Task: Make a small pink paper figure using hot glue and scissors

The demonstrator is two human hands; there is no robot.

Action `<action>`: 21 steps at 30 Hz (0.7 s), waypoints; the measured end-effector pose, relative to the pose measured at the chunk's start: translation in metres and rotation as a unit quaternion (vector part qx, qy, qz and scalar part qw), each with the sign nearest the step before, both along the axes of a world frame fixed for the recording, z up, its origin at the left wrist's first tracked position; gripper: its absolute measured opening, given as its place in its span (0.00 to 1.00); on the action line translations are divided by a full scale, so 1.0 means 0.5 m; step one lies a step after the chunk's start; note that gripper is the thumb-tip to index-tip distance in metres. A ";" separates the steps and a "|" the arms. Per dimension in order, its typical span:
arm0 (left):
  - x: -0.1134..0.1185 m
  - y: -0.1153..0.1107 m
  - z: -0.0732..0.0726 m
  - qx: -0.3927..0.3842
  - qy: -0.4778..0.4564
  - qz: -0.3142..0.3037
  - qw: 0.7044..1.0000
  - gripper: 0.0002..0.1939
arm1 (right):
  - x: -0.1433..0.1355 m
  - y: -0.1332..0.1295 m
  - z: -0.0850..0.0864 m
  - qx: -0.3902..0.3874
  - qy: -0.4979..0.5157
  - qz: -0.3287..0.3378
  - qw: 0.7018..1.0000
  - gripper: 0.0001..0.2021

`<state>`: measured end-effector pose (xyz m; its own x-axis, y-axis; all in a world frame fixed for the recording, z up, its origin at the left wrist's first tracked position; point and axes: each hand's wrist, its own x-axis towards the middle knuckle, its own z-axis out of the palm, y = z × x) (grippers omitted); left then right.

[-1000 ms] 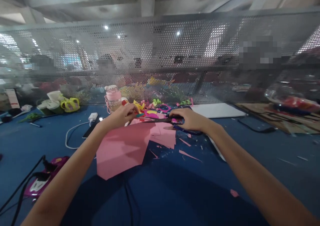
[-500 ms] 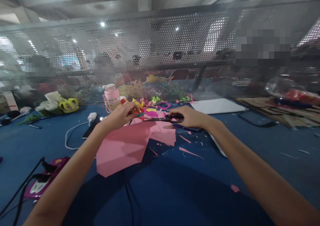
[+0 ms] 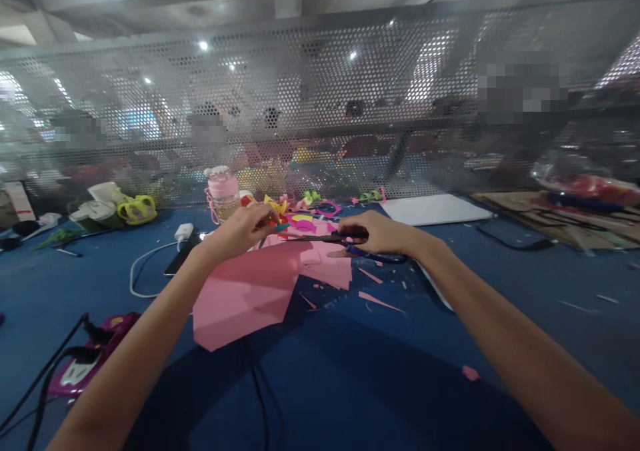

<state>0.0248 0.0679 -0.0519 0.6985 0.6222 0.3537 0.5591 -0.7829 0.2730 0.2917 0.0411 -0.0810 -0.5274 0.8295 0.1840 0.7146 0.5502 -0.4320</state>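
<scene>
The bottle (image 3: pixel 223 194) stands left of the loose paper scraps (image 3: pixel 307 219).

I get 1 view, worn on the head, facing forward and down from close above the blue table (image 3: pixel 360 378) toward the perforated screen (image 3: pixel 310 84).

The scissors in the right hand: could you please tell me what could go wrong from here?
The blades of the scissors, held in the right hand, point toward the left hand, so they might nick its fingers. The pink bottle stands just beyond the left hand and could perhaps be knocked over.
</scene>
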 end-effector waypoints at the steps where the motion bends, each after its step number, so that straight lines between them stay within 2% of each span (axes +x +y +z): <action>1: 0.001 -0.001 0.001 0.000 0.003 0.003 1.000 0.03 | 0.000 -0.001 0.001 -0.001 -0.002 0.001 1.000 0.07; 9: 0.002 -0.007 0.004 0.023 0.028 0.002 0.999 0.05 | 0.004 0.002 0.005 -0.019 -0.032 0.005 0.999 0.10; 17: 0.001 -0.003 0.005 0.046 0.013 -0.007 0.999 0.06 | 0.002 0.006 -0.002 -0.034 -0.004 0.028 0.999 0.14; 21: -0.004 0.012 0.000 0.038 -0.023 0.032 0.999 0.06 | 0.011 0.014 -0.011 -0.021 -0.003 -0.009 1.000 0.17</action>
<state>0.0228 0.0738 -0.0519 0.6401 0.6351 0.4324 0.5966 -0.7655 0.2411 0.2972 0.0480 -0.0865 -0.5125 0.8463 0.1455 0.7274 0.5179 -0.4502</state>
